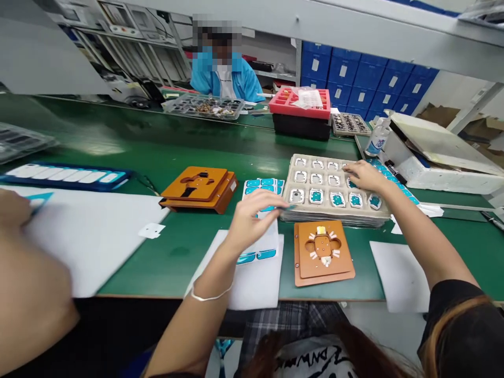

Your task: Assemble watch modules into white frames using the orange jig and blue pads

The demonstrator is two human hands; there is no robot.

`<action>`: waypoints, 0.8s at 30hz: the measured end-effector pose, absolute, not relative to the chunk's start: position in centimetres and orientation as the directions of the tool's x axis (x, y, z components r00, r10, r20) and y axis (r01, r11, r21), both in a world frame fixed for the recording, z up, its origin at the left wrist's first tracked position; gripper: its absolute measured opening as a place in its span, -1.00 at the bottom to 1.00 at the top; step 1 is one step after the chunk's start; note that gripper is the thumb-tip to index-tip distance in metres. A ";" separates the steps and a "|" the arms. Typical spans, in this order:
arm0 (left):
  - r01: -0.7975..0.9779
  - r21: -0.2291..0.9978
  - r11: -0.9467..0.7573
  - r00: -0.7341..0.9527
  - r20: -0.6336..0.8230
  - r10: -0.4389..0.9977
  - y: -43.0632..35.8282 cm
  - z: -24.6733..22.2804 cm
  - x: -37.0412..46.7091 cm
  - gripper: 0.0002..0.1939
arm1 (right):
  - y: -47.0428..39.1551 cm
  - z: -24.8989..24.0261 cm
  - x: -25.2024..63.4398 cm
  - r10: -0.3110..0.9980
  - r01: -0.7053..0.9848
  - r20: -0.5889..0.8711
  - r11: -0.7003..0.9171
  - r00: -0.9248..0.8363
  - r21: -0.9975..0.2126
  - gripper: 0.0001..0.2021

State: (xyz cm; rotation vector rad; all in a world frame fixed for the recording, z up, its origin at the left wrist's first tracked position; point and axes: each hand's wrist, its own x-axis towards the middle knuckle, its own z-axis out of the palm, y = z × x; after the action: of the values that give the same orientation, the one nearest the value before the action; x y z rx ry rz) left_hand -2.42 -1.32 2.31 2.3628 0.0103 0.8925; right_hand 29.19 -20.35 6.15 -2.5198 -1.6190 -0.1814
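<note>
My left hand (252, 218) pinches a small dark teal piece (286, 208) between thumb and fingers, at the near left corner of a beige moulded tray (326, 209). The tray holds several small white-framed parts (316, 178); those in the near row mostly show teal faces. Over the tray's right side, my right hand (364, 176) has its fingers curled down at one pocket; what they grip is hidden. Beneath my left hand lie sheets of teal stickers (266, 254) on white foam (258, 294). An orange fixture (325, 254) with a shaped recess sits in front of the tray.
A second orange fixture (199, 189) stands left of the sheets. A neighbour's arm (31, 262) reaches over a white foam sheet (90, 241) at left. Beyond are a red bin (301, 102), a pump bottle (378, 137), a foam box (444, 152) and a person (224, 76) opposite.
</note>
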 end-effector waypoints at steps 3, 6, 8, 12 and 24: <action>-0.507 0.321 -0.800 0.636 0.766 -0.095 -4.1 1.7 -1.8 -0.78 | -19.7 6.3 29.1 0.884 0.894 0.136 -0.442 0.448 -0.072 -0.59; -0.578 0.215 -0.787 0.644 0.713 -0.278 -5.9 1.0 -1.5 -0.71 | -19.6 6.5 29.3 0.868 0.875 0.118 -0.471 0.482 -0.110 -0.66; -0.573 0.194 -0.796 0.694 0.632 -0.345 -6.4 0.8 -1.6 -0.70 | -19.5 6.6 29.3 0.860 0.868 0.131 -0.477 0.493 -0.138 -0.63; -0.587 0.201 -0.784 0.745 0.514 -0.425 -6.2 1.1 -2.1 -0.67 | -19.8 6.9 29.1 0.845 0.862 0.186 -0.468 0.501 -0.194 -0.56; -0.588 0.272 -0.762 0.771 0.472 -0.426 -6.3 1.5 -2.2 -0.74 | -26.1 5.1 15.7 0.919 0.285 0.177 0.074 0.353 -0.956 -0.76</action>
State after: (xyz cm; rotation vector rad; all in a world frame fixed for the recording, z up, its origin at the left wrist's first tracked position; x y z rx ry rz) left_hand -2.21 -6.27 1.46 2.5566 -0.7690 0.5431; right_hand 15.65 -26.11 5.07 -1.4592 -1.1602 0.6884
